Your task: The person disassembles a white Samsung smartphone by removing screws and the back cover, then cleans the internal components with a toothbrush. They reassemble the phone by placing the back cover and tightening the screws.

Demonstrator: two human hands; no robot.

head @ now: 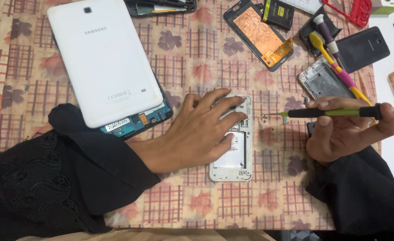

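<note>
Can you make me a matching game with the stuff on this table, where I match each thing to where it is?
Things:
1. white tablet
2. green-handled screwdriver
3. open white phone
4. yellow toothbrush

Places:
A. under the left hand
B. held in the right hand
C. top left of the table, face down
D. top right, lying across a phone frame

Pairs: 1-C, 2-B, 3-A, 4-D
</note>
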